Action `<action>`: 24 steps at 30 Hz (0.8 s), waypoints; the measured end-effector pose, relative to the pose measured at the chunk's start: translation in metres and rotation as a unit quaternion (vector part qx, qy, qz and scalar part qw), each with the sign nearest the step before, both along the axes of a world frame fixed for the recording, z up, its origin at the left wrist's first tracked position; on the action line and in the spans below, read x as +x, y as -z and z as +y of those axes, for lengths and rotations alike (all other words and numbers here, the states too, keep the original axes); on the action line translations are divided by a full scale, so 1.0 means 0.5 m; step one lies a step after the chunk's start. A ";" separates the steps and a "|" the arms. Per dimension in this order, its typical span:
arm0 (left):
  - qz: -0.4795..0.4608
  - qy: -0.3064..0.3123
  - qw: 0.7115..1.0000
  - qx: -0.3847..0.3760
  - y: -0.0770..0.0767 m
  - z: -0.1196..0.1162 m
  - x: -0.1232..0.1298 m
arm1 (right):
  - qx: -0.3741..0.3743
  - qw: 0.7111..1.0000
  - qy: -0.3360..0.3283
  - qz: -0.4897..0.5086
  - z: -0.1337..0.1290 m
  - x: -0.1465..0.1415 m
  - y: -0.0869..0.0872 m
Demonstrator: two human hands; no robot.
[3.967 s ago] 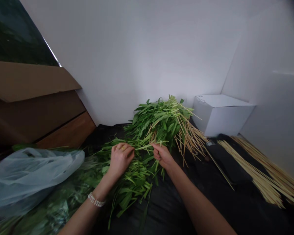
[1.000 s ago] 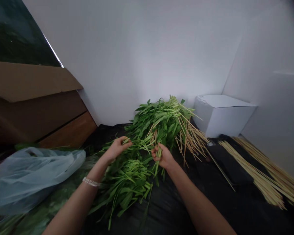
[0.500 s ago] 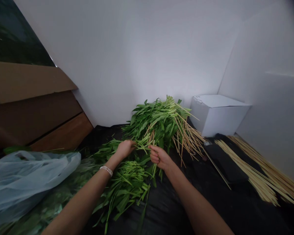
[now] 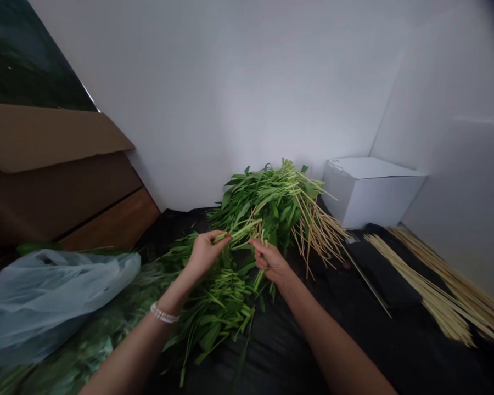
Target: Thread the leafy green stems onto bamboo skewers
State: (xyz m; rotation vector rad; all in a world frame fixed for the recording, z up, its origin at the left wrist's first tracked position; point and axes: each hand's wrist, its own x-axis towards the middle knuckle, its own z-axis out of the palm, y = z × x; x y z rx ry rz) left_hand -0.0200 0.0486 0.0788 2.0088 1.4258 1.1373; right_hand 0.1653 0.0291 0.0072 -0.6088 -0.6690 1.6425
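Note:
My left hand (image 4: 208,249) is closed in a pinch on some light green leafy stems (image 4: 247,231), whose cut ends point up and to the right. Just right of it, my right hand (image 4: 268,259) is closed around other green stems that stick out above and below the fist. Under both hands lies a loose pile of leafy greens (image 4: 220,307) on a black sheet (image 4: 284,351). Behind them rests a heap of bundled greens (image 4: 259,192), with thin tan sticks (image 4: 319,225) poking out on its right side.
A translucent plastic bag (image 4: 53,302) lies at left over more greens, before a cardboard box (image 4: 53,142). On the right stand a white box (image 4: 372,192), a black flat case (image 4: 385,280) and long pale sticks (image 4: 428,296). A white wall (image 4: 247,82) closes off the back.
My left hand has shifted slightly left and turned, and the stems in it now point more upward. My right hand stays nearly in place, still gripping its stems.

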 end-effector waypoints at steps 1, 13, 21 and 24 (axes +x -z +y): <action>0.031 0.015 0.999 0.017 0.009 -0.009 0.010 | 0.002 1.000 0.006 0.001 -0.001 -0.001 -0.003; 0.015 -0.101 0.992 0.077 -0.007 -0.014 -0.032 | -0.038 0.996 0.035 0.067 0.022 0.016 0.007; 0.006 -0.072 0.996 0.058 0.001 -0.030 -0.037 | -0.005 0.999 0.001 0.045 0.015 0.014 0.002; 0.004 -0.069 0.996 0.064 0.002 -0.032 -0.034 | 0.001 0.999 0.016 0.031 0.014 0.011 0.001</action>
